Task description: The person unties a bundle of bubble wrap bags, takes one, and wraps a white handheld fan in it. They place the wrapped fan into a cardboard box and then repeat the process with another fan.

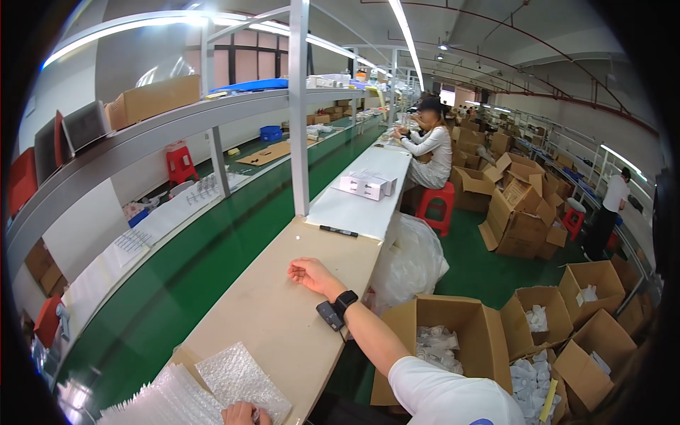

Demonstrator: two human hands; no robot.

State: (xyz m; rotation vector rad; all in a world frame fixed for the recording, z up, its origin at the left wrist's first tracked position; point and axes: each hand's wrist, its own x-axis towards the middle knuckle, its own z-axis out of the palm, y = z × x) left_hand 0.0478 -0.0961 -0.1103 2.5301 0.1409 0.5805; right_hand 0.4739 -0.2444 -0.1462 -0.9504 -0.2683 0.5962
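At the bottom edge of the picture, my left hand (245, 414) has its fingers closed on the lower edge of a clear bubble wrap bag (239, 377). Beside it on the bench lies a thick stack of the same bags (159, 404), with a piece of brown cardboard (190, 365) showing behind. My right hand (312, 276) lies farther up the tan bench top (283, 312), its fingers loosely curled and holding nothing. A black band with a small dark box is strapped to that wrist. Beyond it lies a black marker-like stick (338, 231).
White boxes (368, 184) stand on the white bench section ahead. A metal post (300, 113) rises at the bench's left edge, beside a green conveyor belt (184, 283). Open cartons (460, 312) with plastic-wrapped parts stand at right. A person (431, 145) sits farther along.
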